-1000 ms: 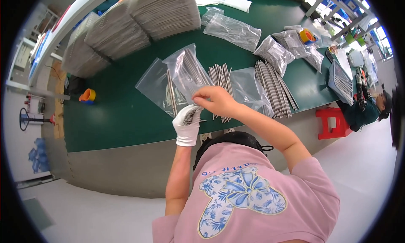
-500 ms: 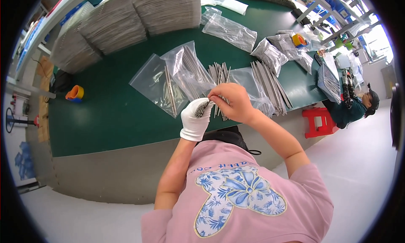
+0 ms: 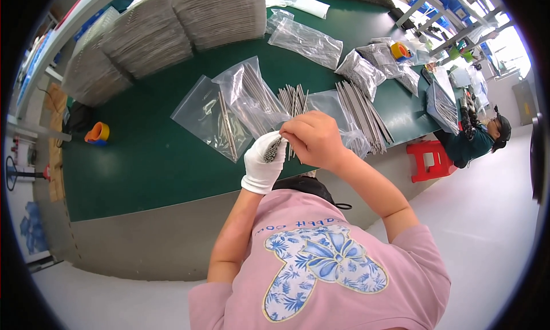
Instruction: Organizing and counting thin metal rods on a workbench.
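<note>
My left hand [image 3: 264, 161], in a white glove, grips a small bundle of thin metal rods [image 3: 273, 149] by their ends. My bare right hand [image 3: 313, 138] closes over the same bundle from the right, fingertips pinching the rods. Both hands hover over the green table [image 3: 143, 158] near its front edge. Just beyond them lie loose metal rods [image 3: 295, 98] and a clear plastic bag [image 3: 252, 95] holding more rods. A second clear bag [image 3: 212, 118] with a few rods lies to the left.
A larger fan of rods [image 3: 364, 109] lies to the right, with several filled clear bags [image 3: 306, 41] farther back. Stacks of grey flat sheets [image 3: 146, 38] line the far left. An orange cup [image 3: 97, 132] sits left. Another person [image 3: 481, 138] sits beside a red stool [image 3: 427, 158].
Both hands came together on the rod bundle and drew closer to my body; the gloved left hand rose from below the table edge to meet the right.
</note>
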A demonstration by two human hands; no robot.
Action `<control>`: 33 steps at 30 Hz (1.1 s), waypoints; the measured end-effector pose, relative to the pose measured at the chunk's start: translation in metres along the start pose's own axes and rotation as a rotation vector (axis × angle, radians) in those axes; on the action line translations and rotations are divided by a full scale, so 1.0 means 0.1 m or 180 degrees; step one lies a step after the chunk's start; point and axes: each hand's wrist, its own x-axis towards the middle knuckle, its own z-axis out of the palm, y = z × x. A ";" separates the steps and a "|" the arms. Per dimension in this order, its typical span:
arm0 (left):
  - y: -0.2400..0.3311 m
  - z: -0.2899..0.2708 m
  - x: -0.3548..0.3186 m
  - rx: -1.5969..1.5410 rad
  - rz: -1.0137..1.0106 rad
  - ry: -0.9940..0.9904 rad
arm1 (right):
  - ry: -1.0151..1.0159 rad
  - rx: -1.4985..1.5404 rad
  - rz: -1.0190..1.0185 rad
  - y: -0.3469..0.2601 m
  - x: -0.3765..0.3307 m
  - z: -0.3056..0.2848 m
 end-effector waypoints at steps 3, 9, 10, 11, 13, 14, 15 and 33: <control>-0.02 -0.02 0.00 0.0075 0.0227 0.0000 | -0.0119 -0.0017 0.0064 -0.04 0.03 -0.01; -0.03 -0.02 -0.01 -0.0002 -0.0066 -0.0083 | -0.0106 0.0034 -0.0013 -0.04 0.01 0.02; -0.02 -0.02 0.00 -0.0004 -0.0067 -0.0086 | -0.0101 0.0079 0.0032 -0.03 0.00 0.02; -0.02 -0.02 0.00 -0.0034 -0.0090 -0.0089 | -0.0099 0.0076 0.0037 -0.03 -0.02 0.03; -0.02 -0.01 0.00 -0.0068 -0.0107 -0.0102 | 0.0040 0.0002 -0.0030 -0.04 -0.06 0.05; -0.03 -0.01 0.00 -0.0050 -0.0099 -0.0095 | 0.0048 -0.0005 -0.0023 -0.04 -0.06 0.05; -0.03 -0.01 0.00 -0.0034 -0.0090 -0.0090 | 0.0001 0.0030 0.0006 -0.02 -0.04 0.04; -0.03 -0.04 0.10 -0.0303 -0.0078 -0.0437 | -0.0371 0.0242 0.0398 0.23 -0.16 0.02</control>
